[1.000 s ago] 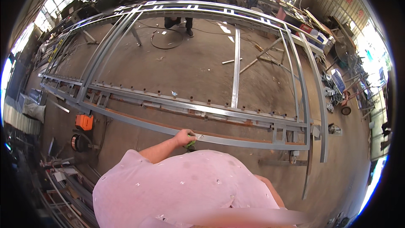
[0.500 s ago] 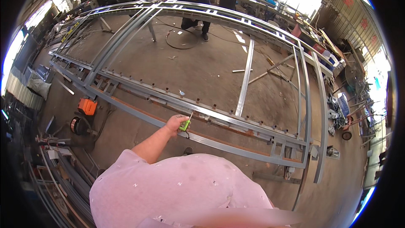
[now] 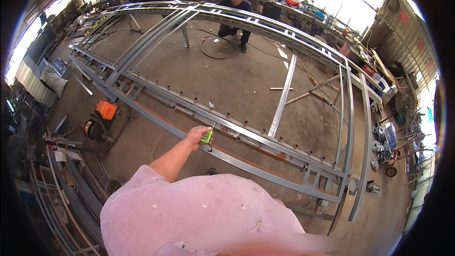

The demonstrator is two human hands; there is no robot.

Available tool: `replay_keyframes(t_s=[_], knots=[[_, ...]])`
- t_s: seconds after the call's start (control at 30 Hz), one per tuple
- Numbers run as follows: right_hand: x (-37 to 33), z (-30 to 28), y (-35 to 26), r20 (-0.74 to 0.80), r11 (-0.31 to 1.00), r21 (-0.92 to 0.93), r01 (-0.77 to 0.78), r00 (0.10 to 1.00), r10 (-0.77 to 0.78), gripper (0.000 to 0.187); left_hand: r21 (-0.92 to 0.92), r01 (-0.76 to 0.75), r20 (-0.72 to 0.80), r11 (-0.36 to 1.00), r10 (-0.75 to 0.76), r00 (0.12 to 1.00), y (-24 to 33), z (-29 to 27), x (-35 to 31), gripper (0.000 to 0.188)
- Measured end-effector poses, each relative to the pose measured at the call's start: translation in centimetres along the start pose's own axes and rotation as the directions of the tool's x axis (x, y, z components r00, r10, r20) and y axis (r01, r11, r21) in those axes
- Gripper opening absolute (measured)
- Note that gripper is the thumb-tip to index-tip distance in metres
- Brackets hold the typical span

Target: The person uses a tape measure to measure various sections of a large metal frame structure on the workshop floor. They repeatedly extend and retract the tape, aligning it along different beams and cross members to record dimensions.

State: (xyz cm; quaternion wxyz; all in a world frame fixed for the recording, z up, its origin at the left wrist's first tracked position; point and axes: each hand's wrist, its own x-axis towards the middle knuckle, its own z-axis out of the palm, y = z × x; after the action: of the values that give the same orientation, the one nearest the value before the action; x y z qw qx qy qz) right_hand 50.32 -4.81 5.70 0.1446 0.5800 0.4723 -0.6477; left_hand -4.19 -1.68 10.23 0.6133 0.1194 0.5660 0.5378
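Note:
My left hand [image 3: 196,135] is closed around a green tape measure [image 3: 206,137]. A short length of its blade [image 3: 213,126] sticks out toward the inner steel rail [image 3: 246,134]. Hand and tape measure are over the near side of a large welded steel frame, just above its outer grey rail [image 3: 241,163]. Below the tape measure a dark hooked strap or clip hangs down. My right hand is out of sight, hidden by or beyond my pink shirt [image 3: 204,208].
Beyond the frame a person in dark clothes [image 3: 234,7] crouches. An orange machine [image 3: 106,109] with a wire spool [image 3: 90,129] stands at the left. Long metal bars [image 3: 76,189] lie at the lower left. A loose steel beam [image 3: 365,147] extends along the right end.
The frame and surroundings have shifted rightward in the picture as the view turned slightly. My left hand still grips the tape measure, now a little farther left along the rail.

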Motion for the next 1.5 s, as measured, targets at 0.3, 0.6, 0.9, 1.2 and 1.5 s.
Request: replay_keyframes(t_s=[0.3, 0.6, 0.9, 1.2, 1.5], knots=[[4.7, 0.1, -0.6, -0.014, 0.936, -0.334, 0.114, 0.992, -0.126, 0.05, -0.023, -0.009, -0.065, 1.0, 0.007, 0.998, -1.6, -1.3, -2.9, 0.021], [-2.9, 0.4, -11.6, -0.016, 0.902, -0.063, 0.427, 0.903, -0.429, 0.05, 0.021, -0.02, -0.083, 1.0, 0.021, 0.996, -3.0, 1.1, -8.1, 0.024], [-0.6, 7.3, -23.4, 0.178, 0.686, 0.631, 0.363, 0.793, -0.583, 0.051, 0.07, -0.063, 0.317, 0.996, 0.038, 0.948, -3.6, 12.2, -12.3, 0.048], [1.1, 11.0, -27.0, 0.368, 0.864, 0.247, 0.439, 0.782, -0.503, 0.037, 0.316, -0.168, 0.072, 0.934, 0.153, 0.986, -3.7, 4.6, -14.3, 0.036], [4.3, 19.2, -34.4, 0.455, 0.495, -0.422, 0.76, 0.65, -0.609, 0.046, 0.395, -0.273, -0.084, 0.877, 0.331, 0.94, -2.1, -7.2, -14.9, 0.014]])
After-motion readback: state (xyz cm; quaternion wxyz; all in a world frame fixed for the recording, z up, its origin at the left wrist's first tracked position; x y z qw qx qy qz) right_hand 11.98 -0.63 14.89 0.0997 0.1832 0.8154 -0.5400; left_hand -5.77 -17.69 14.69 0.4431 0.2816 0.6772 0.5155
